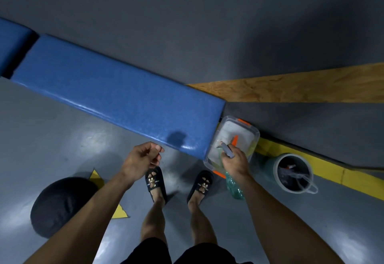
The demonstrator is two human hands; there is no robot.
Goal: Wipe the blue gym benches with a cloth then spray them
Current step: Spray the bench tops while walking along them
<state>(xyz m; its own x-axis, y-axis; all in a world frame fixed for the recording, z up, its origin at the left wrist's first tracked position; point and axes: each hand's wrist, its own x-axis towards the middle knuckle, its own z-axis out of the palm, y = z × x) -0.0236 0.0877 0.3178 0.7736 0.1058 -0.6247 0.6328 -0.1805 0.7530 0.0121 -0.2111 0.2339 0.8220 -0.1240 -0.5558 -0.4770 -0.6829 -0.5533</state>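
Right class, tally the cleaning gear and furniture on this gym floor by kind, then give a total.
Blue bench pads: 2
Spray bottles: 1, in the right hand
Clear plastic boxes with orange clips: 1
Grey buckets: 1
Black round cushions: 1
Total: 6

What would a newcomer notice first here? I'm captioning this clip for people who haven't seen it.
The long blue bench cuts diagonally across the grey floor and draws the eye first. At its right end the right hand grips a green spray bottle over a clear plastic box with orange clips. The left hand hovers near the bench's front edge, and a grey bucket stands by the yellow floor stripe on the right.
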